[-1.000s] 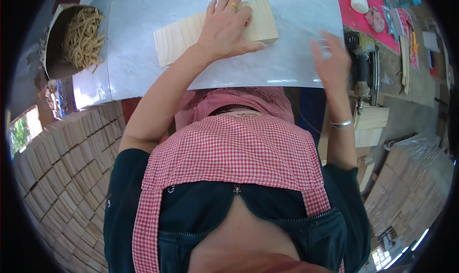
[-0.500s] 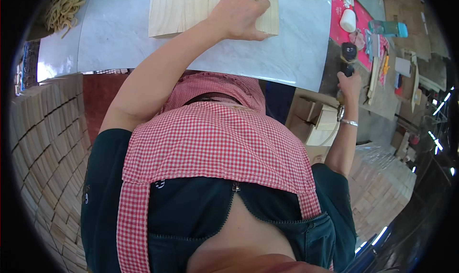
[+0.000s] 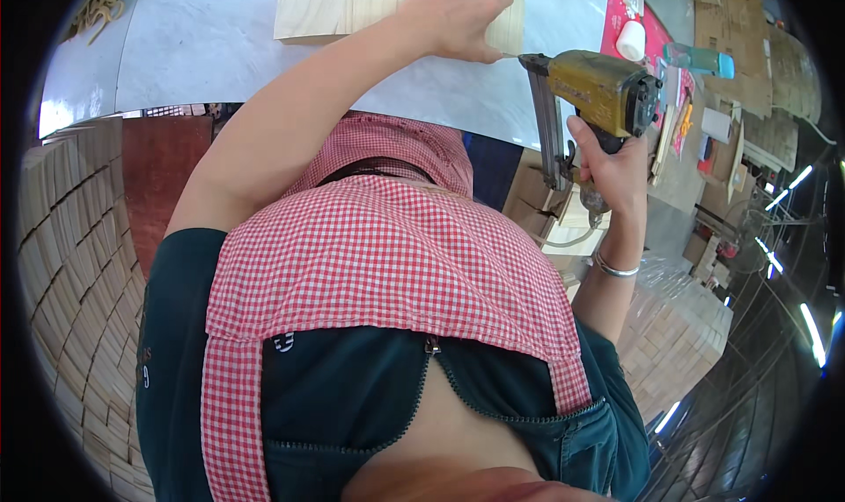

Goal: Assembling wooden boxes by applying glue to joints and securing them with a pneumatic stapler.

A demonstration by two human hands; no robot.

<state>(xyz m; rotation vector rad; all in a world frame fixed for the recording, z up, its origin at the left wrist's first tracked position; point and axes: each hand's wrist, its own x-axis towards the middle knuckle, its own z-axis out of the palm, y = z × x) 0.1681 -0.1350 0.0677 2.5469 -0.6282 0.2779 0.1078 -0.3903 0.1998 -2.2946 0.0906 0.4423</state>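
A pale wooden board [image 3: 343,7] lies across the white marbled table [image 3: 229,36], its far side cut off by the top of the picture. My left hand [image 3: 458,14] grips it near its right end, thumb at the near edge and fingers over the top. In my right hand [image 3: 616,168] is a yellow and black nail gun [image 3: 590,84], held by its handle with a hose hanging below. The gun's nose is close to the board's near right corner, beside my left thumb; whether they touch, I cannot tell.
Stacked wooden pieces [image 3: 79,264] rise at the left, and a wrapped stack [image 3: 678,326] stands at the right. On the right-hand bench are a white bottle [image 3: 631,41] and a teal bottle [image 3: 704,60]. Rubber-band-like strips [image 3: 101,5] lie at the far left.
My right hand has lifted the nail gun from the side surface and brought it left to the board's right end. My left hand stays on the board; the whole view has shifted slightly.
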